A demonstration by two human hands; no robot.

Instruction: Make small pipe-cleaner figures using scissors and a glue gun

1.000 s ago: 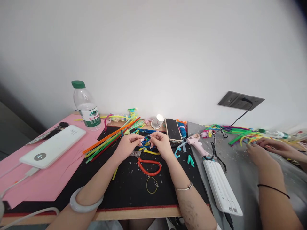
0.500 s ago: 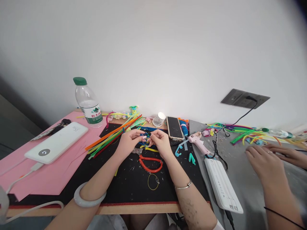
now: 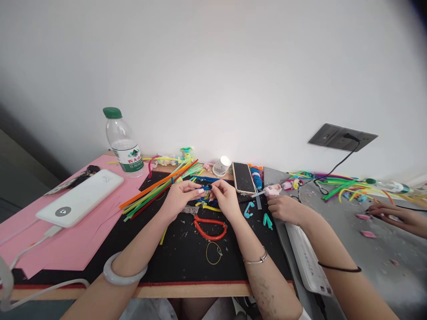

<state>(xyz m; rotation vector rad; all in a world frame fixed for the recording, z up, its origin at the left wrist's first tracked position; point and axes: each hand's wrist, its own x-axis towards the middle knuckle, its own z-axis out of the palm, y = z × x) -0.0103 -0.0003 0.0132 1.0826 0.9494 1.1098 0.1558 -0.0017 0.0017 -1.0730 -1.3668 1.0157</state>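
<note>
My left hand (image 3: 182, 198) and my right hand (image 3: 224, 195) meet over the black mat, fingertips pinched. Between them is a small blue pipe cleaner piece (image 3: 205, 188), partly covered by the fingers. Just below lie red-handled pliers (image 3: 211, 235), with their jaws partly under other things. A yellow pipe cleaner piece (image 3: 211, 208) rests close to my right fingers. Left of my left hand is a bundle of orange, green, yellow and red pipe cleaners (image 3: 156, 189). A rubber band (image 3: 213, 253) lies nearer to me on the mat.
A water bottle (image 3: 125, 146) and a white power bank (image 3: 80, 198) stand at left. A paper cup (image 3: 222, 166) and phone (image 3: 243, 178) sit behind my hands. At right, another person's hand (image 3: 287, 209) grips a pink glue gun (image 3: 272, 190) beside another power bank (image 3: 308, 262).
The other person's hand has reached left onto the glue gun, uncovering pink pieces on the grey table. My fingertips have moved slightly apart, showing more of the blue piece.
</note>
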